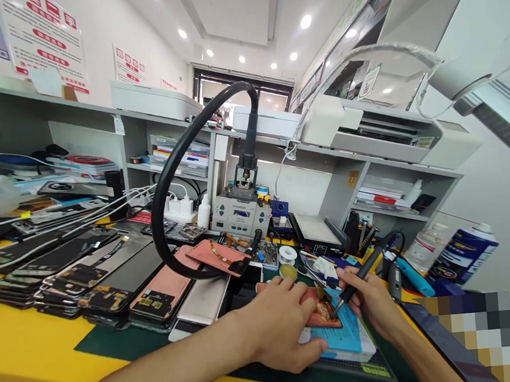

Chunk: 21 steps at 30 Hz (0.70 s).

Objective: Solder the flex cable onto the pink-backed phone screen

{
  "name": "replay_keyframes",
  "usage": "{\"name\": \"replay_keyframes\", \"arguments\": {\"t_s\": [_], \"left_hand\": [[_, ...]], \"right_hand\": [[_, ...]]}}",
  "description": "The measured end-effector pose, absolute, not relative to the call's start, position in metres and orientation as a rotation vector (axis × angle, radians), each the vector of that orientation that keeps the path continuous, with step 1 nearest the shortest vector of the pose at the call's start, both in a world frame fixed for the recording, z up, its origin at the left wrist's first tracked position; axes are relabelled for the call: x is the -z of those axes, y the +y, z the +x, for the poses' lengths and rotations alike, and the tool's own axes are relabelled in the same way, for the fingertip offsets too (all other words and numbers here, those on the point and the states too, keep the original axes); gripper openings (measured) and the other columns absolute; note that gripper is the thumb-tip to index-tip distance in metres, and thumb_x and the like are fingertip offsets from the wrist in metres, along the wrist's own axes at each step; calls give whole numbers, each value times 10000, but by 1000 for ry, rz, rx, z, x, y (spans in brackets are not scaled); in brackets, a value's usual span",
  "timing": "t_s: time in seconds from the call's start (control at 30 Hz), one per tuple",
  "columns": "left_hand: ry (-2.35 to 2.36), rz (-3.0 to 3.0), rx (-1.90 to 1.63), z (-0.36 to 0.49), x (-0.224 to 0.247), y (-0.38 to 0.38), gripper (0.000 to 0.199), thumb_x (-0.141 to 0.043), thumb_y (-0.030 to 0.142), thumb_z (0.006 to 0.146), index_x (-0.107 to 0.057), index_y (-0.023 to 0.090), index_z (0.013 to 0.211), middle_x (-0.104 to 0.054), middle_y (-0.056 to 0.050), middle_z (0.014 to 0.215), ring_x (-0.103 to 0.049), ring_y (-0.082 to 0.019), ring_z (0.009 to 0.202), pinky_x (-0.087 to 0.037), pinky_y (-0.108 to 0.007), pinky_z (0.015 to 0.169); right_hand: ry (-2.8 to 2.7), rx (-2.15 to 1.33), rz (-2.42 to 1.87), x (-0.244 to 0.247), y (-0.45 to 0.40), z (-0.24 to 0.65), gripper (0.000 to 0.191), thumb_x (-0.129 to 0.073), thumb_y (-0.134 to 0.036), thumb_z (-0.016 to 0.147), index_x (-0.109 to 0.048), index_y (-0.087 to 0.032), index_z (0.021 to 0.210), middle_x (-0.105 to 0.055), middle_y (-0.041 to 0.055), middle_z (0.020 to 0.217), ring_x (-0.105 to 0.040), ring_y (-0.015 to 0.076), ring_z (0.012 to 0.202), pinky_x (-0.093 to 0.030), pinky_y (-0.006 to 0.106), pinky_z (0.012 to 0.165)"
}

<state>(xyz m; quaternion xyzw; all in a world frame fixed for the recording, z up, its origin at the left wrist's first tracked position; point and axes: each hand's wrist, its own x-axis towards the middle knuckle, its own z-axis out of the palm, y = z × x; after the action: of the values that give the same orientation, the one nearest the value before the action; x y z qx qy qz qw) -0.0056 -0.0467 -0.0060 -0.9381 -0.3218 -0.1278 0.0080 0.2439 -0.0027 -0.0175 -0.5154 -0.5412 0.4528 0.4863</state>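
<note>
I have the right hand's (376, 304) fingers wrapped on a slim black pen-like tool (364, 273), its tip at the gold ribbon circuitry (324, 310) of a thin, pink-backed phone screen (334, 323), while the left hand (280, 325) lies palm-down across it, fingers loosely spread, probably to steady it. That screen rests on a blue-covered papery stack (349, 331) near the bench's (32, 338) front edge, right of its middle, likely raised for easier reach. Toward the left edge, flat black and pink panels (113, 290) overlap in piles, seemingly to save room; a smooth, thick black hose (158, 204) arches before a boxy grey station (238, 213) toward the back edge.
</note>
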Motion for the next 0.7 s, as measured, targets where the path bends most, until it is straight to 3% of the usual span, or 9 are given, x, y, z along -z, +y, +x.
{"name": "replay_keyframes", "arguments": {"t_s": [0.7], "left_hand": [[-969,-2870,394,-5,9,-46,615,-372,657,981,-610,154,1243,-642,-145,1236,-606,-328,1108,-529,-509,992]], "right_hand": [[-1332,-1093,-1251,17,-3,245,586,-845,-694,693,-606,-163,625,-395,-45,409,-349,71,344,-261,218,358]]}}
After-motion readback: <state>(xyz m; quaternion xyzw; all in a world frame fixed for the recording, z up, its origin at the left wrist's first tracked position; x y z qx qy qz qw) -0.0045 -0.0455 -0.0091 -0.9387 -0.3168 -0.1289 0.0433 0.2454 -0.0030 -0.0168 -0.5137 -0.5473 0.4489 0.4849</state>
